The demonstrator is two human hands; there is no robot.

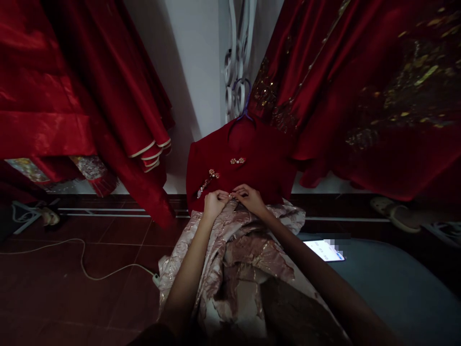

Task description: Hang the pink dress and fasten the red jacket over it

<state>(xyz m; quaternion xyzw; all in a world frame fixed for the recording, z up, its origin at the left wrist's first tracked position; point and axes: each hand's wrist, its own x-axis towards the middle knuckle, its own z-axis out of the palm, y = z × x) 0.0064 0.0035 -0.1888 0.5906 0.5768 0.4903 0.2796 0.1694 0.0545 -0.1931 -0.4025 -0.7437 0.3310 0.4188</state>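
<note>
A dark red garment point(248, 175) hangs from a purple hanger point(245, 113), with its front towards me. Shiny beaded ornaments sit on its chest: a short one point(237, 161) below the neckline and a longer one with a dangling end point(209, 181) to the left. Low on the front, my left hand point(215, 204) and my right hand point(252, 201) meet fingertip to fingertip, both closed in a pinch. Between them glints a small beaded ornament point(231, 196), mostly covered by the fingers. Pink gold-threaded cloth point(248, 245) spreads under my forearms.
Red garments hang at left point(122, 91) and right point(324, 96). A lit phone point(326, 251) rests on a grey-green seat point(389, 283) at right. A pale cable point(104, 278) crosses the tiled floor. A person's foot in a clog point(401, 216) shows at far right.
</note>
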